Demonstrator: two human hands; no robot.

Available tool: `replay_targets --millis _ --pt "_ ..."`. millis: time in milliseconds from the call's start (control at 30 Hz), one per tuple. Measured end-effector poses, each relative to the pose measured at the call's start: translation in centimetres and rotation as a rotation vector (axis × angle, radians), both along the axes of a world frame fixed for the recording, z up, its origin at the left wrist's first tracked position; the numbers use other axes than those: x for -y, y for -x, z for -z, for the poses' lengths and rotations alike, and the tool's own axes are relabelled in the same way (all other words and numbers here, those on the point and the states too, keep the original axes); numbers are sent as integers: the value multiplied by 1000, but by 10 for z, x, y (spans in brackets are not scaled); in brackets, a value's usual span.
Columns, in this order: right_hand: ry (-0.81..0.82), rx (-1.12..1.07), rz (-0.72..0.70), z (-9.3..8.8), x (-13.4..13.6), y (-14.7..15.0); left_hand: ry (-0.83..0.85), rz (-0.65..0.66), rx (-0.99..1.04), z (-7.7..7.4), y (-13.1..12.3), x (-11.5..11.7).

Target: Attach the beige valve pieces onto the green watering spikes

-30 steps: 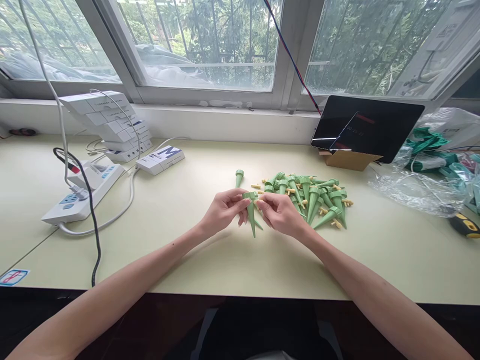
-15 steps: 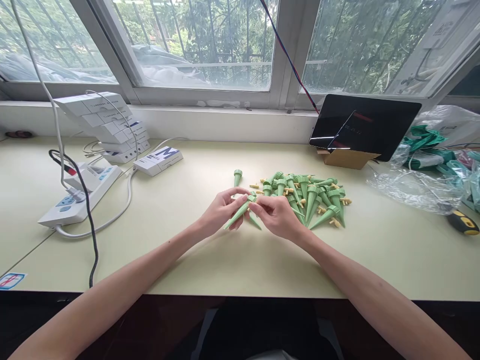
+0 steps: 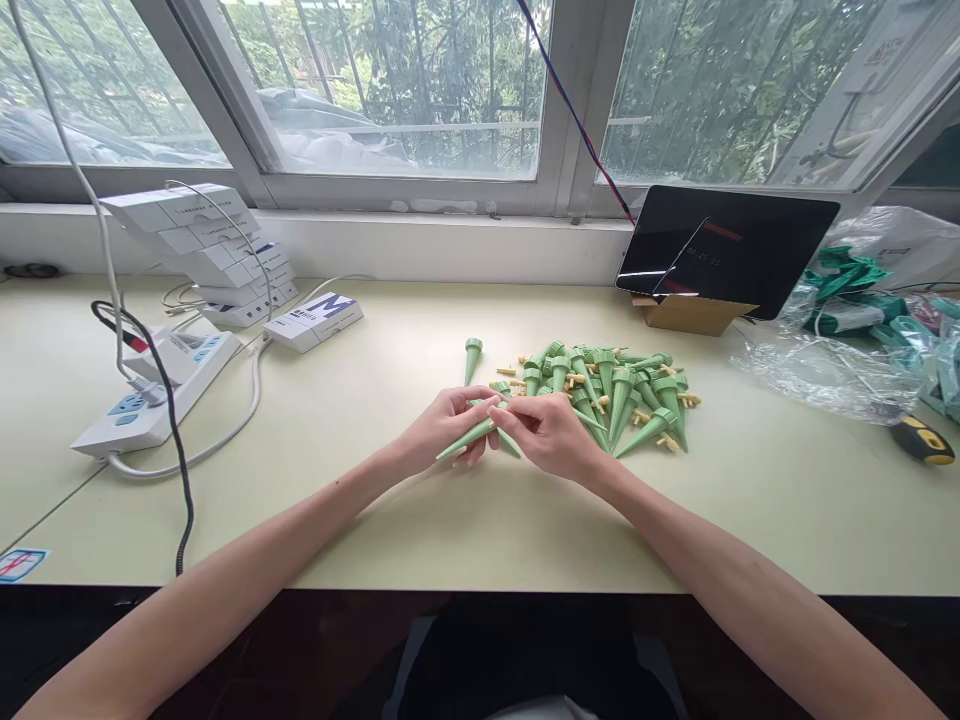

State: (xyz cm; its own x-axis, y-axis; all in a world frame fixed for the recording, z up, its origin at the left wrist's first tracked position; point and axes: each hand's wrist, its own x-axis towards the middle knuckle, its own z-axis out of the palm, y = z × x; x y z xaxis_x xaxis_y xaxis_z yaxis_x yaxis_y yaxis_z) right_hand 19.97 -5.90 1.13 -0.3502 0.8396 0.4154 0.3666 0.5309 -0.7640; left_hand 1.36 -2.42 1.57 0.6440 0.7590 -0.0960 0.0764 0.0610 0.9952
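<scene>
My left hand (image 3: 442, 428) is closed around a green plant watering spike (image 3: 469, 438), its tip pointing down to the left. At the spike's capped end, the fingers of my right hand (image 3: 551, 432) are pinched together and touch it. Those fingers hide the cap, so I cannot tell whether a small yellow part is between them. Beneath and between the hands, another green spike (image 3: 509, 444) lies on the table. One more capped spike (image 3: 472, 358) lies just beyond my left hand. To the right is a heap of green spikes (image 3: 621, 395) mixed with small yellow valves (image 3: 665, 441).
A tablet (image 3: 724, 250) leans on a cardboard stand at the back right. Clear plastic bags (image 3: 832, 375) and a yellow-black tool handle (image 3: 922, 440) lie at the right. Stacked white boxes (image 3: 217, 240) and a power strip (image 3: 157, 395) with cables occupy the left.
The held spike has tilted flatter, and its tip has shifted slightly left. My right fingers have moved a little left, covering its capped end more. The view has shifted slightly.
</scene>
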Motion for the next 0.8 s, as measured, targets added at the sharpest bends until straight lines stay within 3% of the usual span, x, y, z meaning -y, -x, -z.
replay_targets --millis 400,800 --pt "-48 29 50 2 0 1 -104 -67 -3 7 -3 4" --pt "-90 8 75 4 -2 3 -122 -121 33 1 -7 8"
